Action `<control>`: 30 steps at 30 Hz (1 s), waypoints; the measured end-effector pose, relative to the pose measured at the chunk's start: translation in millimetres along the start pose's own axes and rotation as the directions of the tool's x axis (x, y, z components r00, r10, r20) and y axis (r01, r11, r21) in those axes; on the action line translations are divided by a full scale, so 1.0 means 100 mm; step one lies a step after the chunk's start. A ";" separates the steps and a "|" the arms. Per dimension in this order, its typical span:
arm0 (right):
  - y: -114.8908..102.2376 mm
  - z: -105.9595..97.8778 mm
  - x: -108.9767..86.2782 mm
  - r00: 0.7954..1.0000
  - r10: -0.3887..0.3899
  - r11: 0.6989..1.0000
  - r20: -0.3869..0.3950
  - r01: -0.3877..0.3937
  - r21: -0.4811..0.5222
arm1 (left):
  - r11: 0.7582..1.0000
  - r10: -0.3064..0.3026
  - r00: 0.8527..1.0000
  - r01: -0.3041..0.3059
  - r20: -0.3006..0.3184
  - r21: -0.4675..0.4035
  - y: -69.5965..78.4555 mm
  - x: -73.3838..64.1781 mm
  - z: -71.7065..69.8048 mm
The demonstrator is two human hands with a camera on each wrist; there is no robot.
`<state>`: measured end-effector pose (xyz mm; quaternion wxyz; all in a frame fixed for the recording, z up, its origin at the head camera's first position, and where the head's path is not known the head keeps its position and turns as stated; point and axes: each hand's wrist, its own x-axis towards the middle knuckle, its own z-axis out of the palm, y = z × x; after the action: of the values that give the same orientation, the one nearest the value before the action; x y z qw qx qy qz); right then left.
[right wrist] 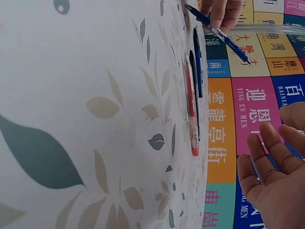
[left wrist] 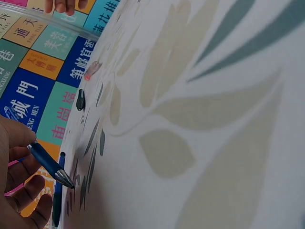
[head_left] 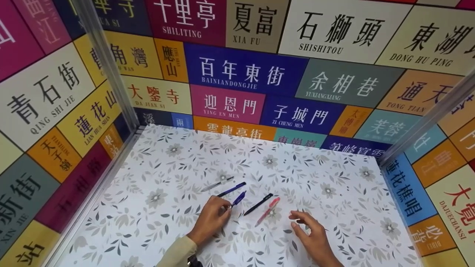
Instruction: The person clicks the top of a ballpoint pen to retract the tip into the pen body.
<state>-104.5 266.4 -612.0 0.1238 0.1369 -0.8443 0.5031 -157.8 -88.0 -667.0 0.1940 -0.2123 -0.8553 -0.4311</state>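
My left hand (head_left: 212,218) pinches a blue pen (head_left: 239,198) between thumb and fingers. In the left wrist view the held pen (left wrist: 44,160) tilts with its silver tip downward, just above the sheet. Beyond it lie a second blue pen (head_left: 233,188) and a grey, clear-barrelled pen (head_left: 216,184). To the right a black pen (head_left: 259,204) and a red pen with a clear barrel (head_left: 267,211) lie side by side. My right hand (head_left: 313,235) hovers right of the red pen, fingers relaxed and slightly bent, holding nothing.
A white cloth with grey leaves and flowers (head_left: 163,222) covers the table. Colourful panels with place names (head_left: 245,70) rise behind and on both sides. Clear upright posts (head_left: 111,70) stand at the back corners.
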 end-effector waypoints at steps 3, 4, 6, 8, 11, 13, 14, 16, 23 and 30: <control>0.00 0.01 0.00 1.000 -0.007 1.000 -0.006 0.007 0.001 | 1.000 -0.025 1.000 0.025 0.010 -0.006 -0.02 -0.01 0.00; 0.00 0.01 -0.01 1.000 -0.007 1.000 -0.007 0.007 0.001 | 0.999 -0.037 0.999 0.037 0.015 -0.006 -0.03 -0.02 0.00; 0.01 0.01 -0.01 1.000 0.001 1.000 -0.006 -0.001 -0.001 | 0.999 -0.045 0.999 0.045 0.017 0.010 -0.04 -0.03 0.01; 0.02 0.01 -0.01 1.000 0.007 1.000 -0.002 -0.007 -0.003 | 0.999 -0.036 0.999 0.036 0.007 0.027 -0.05 -0.03 0.02; 0.03 0.01 -0.01 1.000 0.009 1.000 0.004 -0.009 -0.009 | 0.999 -0.017 1.000 0.018 -0.019 0.049 -0.08 -0.02 0.02; 0.04 0.01 -0.02 1.000 0.006 1.000 0.005 -0.005 -0.012 | 0.998 -0.012 0.999 0.014 -0.031 0.054 -0.09 -0.01 0.03; 0.04 0.01 -0.02 1.000 0.007 1.000 0.005 -0.007 -0.013 | 0.998 -0.012 0.999 0.014 -0.036 0.057 -0.09 0.00 0.03; 0.05 0.01 -0.02 1.000 0.013 1.000 0.005 -0.013 -0.008 | 0.998 -0.014 0.999 0.017 -0.038 0.060 -0.10 0.00 0.03; 0.06 0.02 -0.02 1.000 0.013 1.000 0.005 -0.014 0.014 | 0.997 -0.027 0.999 0.030 -0.045 0.078 -0.12 -0.01 0.05; 0.07 0.01 -0.02 0.999 0.036 0.999 0.012 -0.036 0.009 | 0.992 -0.074 0.997 0.077 -0.026 0.096 -0.14 -0.02 0.07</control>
<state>-105.0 268.5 -619.0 0.1092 0.1251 -0.8450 0.5083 -164.6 -90.3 -681.3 0.1970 -0.1654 -0.8804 -0.3983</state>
